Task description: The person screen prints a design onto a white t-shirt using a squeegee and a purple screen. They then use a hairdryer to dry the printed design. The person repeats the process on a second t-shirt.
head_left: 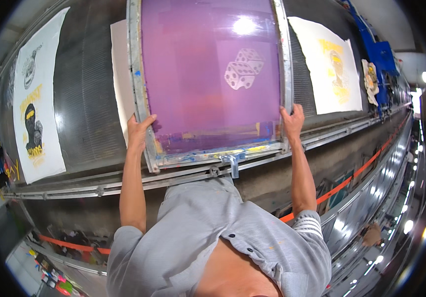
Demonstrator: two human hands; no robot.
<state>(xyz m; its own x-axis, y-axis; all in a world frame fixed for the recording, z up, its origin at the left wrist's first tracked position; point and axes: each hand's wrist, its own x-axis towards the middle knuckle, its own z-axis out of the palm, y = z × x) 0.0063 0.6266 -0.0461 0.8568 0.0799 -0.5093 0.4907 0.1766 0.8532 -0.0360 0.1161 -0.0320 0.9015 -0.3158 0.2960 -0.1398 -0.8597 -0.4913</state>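
Observation:
A screen printing frame (286, 64) with purple mesh (198, 74) lies in front of me over the long dark table. A pair of pale dice shows in the mesh at its right. My left hand (140, 131) grips the frame's left side near the front corner, thumb over the top edge. Across from it, my right hand (293, 121) is closed round the right side of the frame. Yellow and blue ink smears mark the near bar, where a metal bracket (234, 166) is fixed. Beneath the frame, a pale sheet (120, 74) sticks out on the left.
Printed white sheets lie on both sides, one at left (44, 106) in black and yellow, another at right (328, 67) in yellow. A metal rail (183, 177) runs along the table's near edge. Blue machinery (384, 57) and a stained cloth (370, 81) are at far right.

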